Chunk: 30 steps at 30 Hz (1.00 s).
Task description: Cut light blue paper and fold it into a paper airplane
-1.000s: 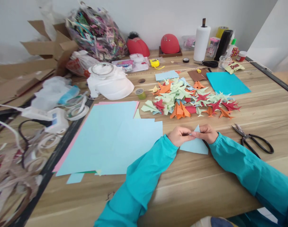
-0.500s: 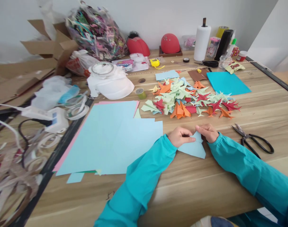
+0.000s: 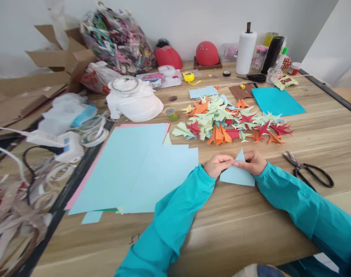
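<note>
A small piece of light blue paper (image 3: 238,178), folded to a point at its far end, is between my two hands just above the wooden table. My left hand (image 3: 218,165) pinches its left edge with thumb and fingers. From the other side, my right hand (image 3: 253,163) grips it, the thumb lying across the front below the tip. Both hands nearly meet at the paper's middle. Just beyond them lies a heap of folded paper planes (image 3: 217,115) in pale green, orange, red and blue. To the right rest black-handled scissors (image 3: 306,168), blades slightly apart.
Large light blue sheets (image 3: 129,169) over pink ones lie left of my hands. A spool (image 3: 171,114), a turquoise paper stack (image 3: 279,100) and a yellow tape measure (image 3: 189,77) sit farther back. Cables and a white power adapter (image 3: 70,146) crowd the left side.
The paper has turned so its pointed tip stands up between my hands. My right thumb has moved across its front, and my left fingers have shifted off its middle toward the left edge.
</note>
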Available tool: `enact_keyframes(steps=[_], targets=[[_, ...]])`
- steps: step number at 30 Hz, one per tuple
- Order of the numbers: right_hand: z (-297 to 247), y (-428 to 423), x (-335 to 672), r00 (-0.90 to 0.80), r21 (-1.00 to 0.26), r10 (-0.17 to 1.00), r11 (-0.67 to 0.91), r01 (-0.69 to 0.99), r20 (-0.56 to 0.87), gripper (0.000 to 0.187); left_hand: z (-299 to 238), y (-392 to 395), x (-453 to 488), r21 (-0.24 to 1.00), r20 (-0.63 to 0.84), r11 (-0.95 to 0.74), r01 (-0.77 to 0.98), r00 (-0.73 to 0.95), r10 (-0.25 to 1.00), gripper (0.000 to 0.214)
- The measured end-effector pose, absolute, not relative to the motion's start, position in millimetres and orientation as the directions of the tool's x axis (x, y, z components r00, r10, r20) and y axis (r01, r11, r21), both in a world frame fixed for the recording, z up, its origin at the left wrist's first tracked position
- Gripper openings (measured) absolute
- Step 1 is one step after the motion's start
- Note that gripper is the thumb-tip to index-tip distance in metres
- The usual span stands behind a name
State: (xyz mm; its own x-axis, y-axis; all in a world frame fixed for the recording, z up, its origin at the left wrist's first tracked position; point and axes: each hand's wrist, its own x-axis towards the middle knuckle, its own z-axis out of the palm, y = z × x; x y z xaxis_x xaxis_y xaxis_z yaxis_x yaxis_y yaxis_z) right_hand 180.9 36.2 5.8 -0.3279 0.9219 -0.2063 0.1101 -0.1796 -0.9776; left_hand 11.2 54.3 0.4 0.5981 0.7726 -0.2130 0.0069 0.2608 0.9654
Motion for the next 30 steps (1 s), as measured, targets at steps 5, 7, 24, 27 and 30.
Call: enact_keyframes(steps=[5, 7, 24, 27, 30], targets=[[7.2, 36.0, 181.3, -0.321, -0.972, 0.917, -0.221, 0.083, -0.236, 0.037, 3.9, 53.6, 12.2, 0.987, -0.138, 0.162, 0.012, 0.591, 0.795, 0.046], [5.9, 36.5, 181.2, -0.304, -0.971, 0.922, -0.224, 0.084, -0.239, 0.038, 4.2, 53.9, 13.2, 0.989, -0.125, 0.146, 0.010, 0.579, 0.805, 0.045], [4.1, 37.0, 184.7, -0.349, -0.980, 0.919, -0.145, 0.137, -0.184, 0.052, -4.6, 55.7, 13.0, 0.954, -0.175, 0.282, -0.104, 0.571, 0.802, 0.042], [4.0, 36.9, 185.5, -0.377, -0.980, 0.908, -0.140, 0.140, -0.183, 0.053, -2.3, 56.4, 12.7, 0.946, -0.182, 0.305, -0.109, 0.600, 0.779, 0.039], [4.3, 36.4, 185.8, -0.392, -0.979, 0.899, -0.157, 0.132, -0.197, 0.054, 0.2, 57.7, 11.2, 0.942, -0.190, 0.319, -0.107, 0.614, 0.766, 0.035]])
